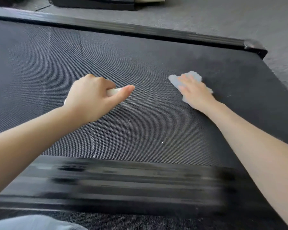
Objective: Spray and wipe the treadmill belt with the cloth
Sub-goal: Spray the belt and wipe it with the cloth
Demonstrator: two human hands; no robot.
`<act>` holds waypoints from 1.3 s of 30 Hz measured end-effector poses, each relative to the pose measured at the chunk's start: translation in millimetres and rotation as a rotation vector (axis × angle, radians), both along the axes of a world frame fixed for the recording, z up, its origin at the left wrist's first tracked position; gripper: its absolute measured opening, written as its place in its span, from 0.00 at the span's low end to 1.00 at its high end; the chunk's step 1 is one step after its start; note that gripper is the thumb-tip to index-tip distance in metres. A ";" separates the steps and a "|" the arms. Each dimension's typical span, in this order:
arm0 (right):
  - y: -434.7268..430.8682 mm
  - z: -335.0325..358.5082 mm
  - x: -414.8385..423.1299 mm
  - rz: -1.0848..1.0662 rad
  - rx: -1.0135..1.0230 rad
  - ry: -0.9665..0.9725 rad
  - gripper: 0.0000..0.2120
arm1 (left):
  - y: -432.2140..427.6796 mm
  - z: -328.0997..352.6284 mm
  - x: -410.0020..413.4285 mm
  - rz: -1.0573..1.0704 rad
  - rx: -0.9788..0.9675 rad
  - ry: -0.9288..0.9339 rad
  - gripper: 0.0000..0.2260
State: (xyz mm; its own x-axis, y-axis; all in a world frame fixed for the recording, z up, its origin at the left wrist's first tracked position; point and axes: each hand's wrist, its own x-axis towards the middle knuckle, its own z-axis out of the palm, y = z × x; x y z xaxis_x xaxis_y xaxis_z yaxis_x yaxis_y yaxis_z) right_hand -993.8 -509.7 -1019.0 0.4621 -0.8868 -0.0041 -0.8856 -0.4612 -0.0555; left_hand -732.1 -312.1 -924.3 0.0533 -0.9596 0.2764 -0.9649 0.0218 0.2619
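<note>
We cannot tell what the whitish object (112, 91) in our left hand (91, 97) is; curled fingers hide most of it. Our right hand (193, 92) covers much of the cloth (195, 76). The near rail (123, 180) is smeared by blur.

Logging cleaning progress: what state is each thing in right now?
left hand: grips a pale object, mostly hidden
right hand: flat, pressing the cloth
cloth: crumpled, lying on the belt
belt: darker patch around the cloth, possibly damp

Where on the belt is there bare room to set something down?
Free: belt between left hand and cloth; far-left stretch up to the far rail; middle strip along the near rail. Taken: where right hand presses cloth.
</note>
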 end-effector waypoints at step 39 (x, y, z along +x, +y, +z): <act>147.9 9.2 11.9 0.682 0.050 -0.307 0.22 | -14.2 6.8 -11.6 -0.035 0.005 -0.007 0.34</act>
